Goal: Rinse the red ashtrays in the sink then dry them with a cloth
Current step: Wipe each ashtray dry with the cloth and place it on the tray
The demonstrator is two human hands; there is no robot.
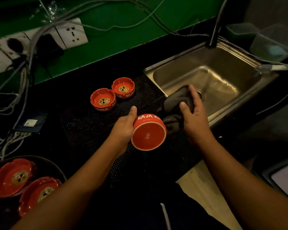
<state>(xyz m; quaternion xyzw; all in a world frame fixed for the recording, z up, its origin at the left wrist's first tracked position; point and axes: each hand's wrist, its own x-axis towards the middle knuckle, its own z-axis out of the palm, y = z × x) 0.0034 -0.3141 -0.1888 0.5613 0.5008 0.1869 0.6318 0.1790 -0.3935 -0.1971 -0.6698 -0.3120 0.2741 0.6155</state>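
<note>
Grip of the left hand [123, 128] is wrapping round the red ashtray [149, 135], tipping it on edge, base facing the camera. Right hand [194, 117] is clutching a dark cloth [175, 103] against its right side. Beyond, two ashtrays [103, 98] are sitting on the worktop [90, 127]; sink [150, 70] farther right.

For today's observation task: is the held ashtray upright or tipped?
Tipped: the held ashtray in the left hand shows its underside to the camera.

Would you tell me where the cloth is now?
In the head view, the dark cloth is in the right hand, right of the ashtray held by the left hand, beside the sink.
</note>
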